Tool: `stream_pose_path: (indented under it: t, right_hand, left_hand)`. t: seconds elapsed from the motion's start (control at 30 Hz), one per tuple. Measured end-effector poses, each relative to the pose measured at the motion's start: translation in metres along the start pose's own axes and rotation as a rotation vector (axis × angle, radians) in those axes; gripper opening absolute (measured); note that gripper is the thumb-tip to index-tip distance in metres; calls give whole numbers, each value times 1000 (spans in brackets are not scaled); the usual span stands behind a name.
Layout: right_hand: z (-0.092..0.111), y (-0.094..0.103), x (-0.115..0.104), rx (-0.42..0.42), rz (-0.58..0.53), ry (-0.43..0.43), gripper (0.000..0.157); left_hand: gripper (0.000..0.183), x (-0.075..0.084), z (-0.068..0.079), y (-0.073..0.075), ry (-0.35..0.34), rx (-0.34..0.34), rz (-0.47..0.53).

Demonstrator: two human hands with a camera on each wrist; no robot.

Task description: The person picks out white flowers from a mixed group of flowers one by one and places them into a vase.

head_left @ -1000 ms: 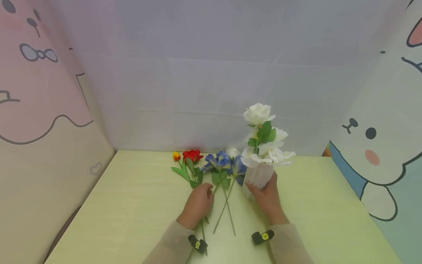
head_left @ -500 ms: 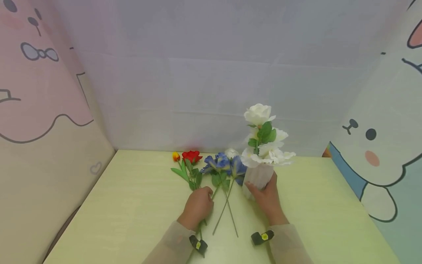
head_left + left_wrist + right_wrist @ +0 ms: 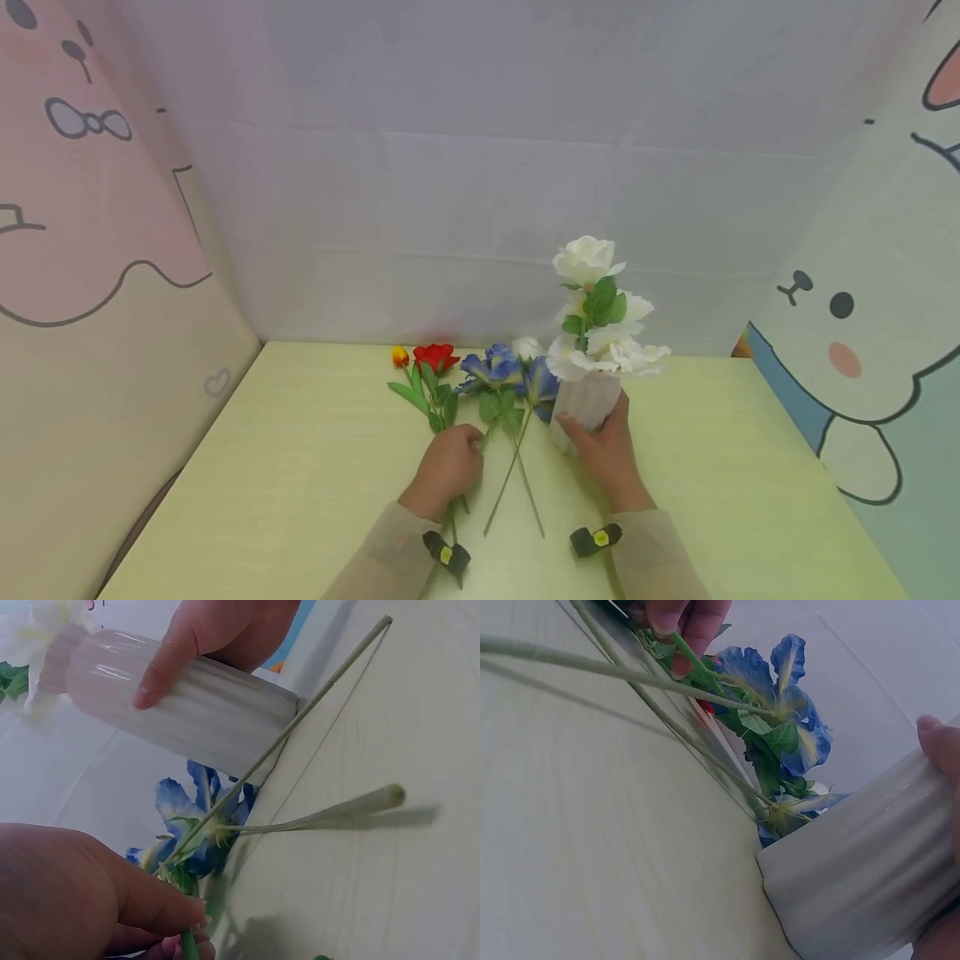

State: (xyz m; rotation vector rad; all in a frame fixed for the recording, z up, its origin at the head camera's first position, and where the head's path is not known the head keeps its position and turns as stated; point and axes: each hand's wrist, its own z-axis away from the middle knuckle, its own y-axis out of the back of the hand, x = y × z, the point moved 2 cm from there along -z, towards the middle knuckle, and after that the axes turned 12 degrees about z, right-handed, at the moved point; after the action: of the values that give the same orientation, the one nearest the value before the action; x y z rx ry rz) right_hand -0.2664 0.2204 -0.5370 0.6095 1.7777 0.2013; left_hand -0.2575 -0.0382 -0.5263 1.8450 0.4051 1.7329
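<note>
My left hand (image 3: 474,437) lies on the table and pinches a green flower stem (image 3: 187,943) between thumb and fingers; which bloom it belongs to I cannot tell. Blue flowers (image 3: 502,369) lie just beyond its fingertips, their two thin stems (image 3: 517,483) crossing between my hands. My right hand (image 3: 600,433) grips a white ribbed vase (image 3: 583,402) standing upright, thumb on its near side. White flowers (image 3: 596,321) rise from the vase. The right wrist view shows the vase (image 3: 862,885) close up with the blue flowers (image 3: 784,724) beside its base.
A red rose (image 3: 436,357) and a small orange bud (image 3: 401,356) lie left of the blue flowers, and a white bud (image 3: 527,346) lies behind them. The pale green table (image 3: 300,467) is walled by a white backdrop and cartoon-printed side panels.
My left hand has drawn slightly toward me with its fingers curled tighter on the stem, and the lying stems have shifted a little. My right hand and the vase have stayed put.
</note>
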Motion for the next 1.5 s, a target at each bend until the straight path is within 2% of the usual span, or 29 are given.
stream_pose_path:
  t: [0.43, 0.67, 0.97, 1.2, 1.37, 1.5]
  right_hand:
    - [0, 0, 0, -7, -7, 9, 95]
    - [0, -1, -1, 0, -5, 15, 93]
    - [1, -1, -2, 16, -15, 19, 90]
    - [1, 0, -2, 21, -31, 26, 91]
    - [0, 0, 0, 21, -7, 26, 93]
    - [0, -1, 0, 23, 8, 31, 93]
  left_hand:
    - [22, -5, -1, 11, 102, -92, 327]
    - [23, 3, 2, 20, 85, -95, 420]
    - [29, 8, 4, 31, 75, -48, 468]
    - [30, 18, 8, 43, 49, 22, 413]
    - [26, 24, 14, 52, 50, 105, 298]
    - [21, 28, 18, 59, 29, 189, 164]
